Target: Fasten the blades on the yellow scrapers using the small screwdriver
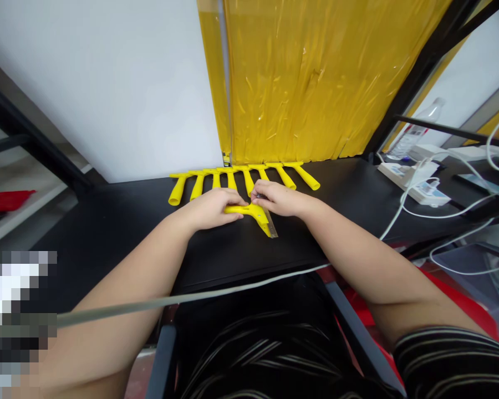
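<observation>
Evidently, in the head view, the left hand (217, 207) is gripping a scraper (255, 211) by its handle (238, 209), likely steadying it between both hands; the right hand (278, 197) is curling at its head (261, 217), exact hold unclear. Beyond them, yellow handles (309, 177) are lying lined up, perhaps for reach.

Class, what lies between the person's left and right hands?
The head view shows a yellow tool, handle in the left hand, bladed end at the right hand.
</observation>
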Available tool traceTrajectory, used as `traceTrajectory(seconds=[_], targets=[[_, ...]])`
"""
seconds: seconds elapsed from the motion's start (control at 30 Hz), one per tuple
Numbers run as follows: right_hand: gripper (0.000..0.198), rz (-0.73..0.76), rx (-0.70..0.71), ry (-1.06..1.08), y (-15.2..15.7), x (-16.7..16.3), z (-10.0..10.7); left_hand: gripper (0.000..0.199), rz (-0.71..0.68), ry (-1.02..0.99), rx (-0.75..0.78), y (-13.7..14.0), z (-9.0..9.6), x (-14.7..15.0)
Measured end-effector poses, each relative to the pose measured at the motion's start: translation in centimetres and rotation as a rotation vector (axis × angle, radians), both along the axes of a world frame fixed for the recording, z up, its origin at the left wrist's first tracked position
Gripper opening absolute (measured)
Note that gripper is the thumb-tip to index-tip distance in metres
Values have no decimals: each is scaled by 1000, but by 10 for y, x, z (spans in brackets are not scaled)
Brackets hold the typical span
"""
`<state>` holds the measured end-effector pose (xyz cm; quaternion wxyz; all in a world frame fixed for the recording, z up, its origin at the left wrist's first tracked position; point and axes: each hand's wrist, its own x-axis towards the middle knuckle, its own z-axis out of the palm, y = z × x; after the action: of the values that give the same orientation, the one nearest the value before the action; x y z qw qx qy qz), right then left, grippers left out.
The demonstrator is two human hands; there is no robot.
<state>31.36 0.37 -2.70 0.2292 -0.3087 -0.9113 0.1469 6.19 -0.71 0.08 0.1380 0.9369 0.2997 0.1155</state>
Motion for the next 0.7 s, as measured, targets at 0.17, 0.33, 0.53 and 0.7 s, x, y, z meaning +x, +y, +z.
traceTrajectory(seconds=[0.17, 0.33, 0.53, 0.7], targets=[[11, -26, 67, -58, -4, -3, 3, 29, -5, 11, 10, -2, 3, -1], [12, -26, 63, -11, -7, -5, 2, 27, 3, 42, 51, -4, 3, 2], [11, -35, 59, 128, -7, -4, 5, 25, 35, 118, 119, -3, -1, 4], [13, -83, -305, 214, -3, 14, 7, 28, 166, 126, 168, 12, -1, -15]])
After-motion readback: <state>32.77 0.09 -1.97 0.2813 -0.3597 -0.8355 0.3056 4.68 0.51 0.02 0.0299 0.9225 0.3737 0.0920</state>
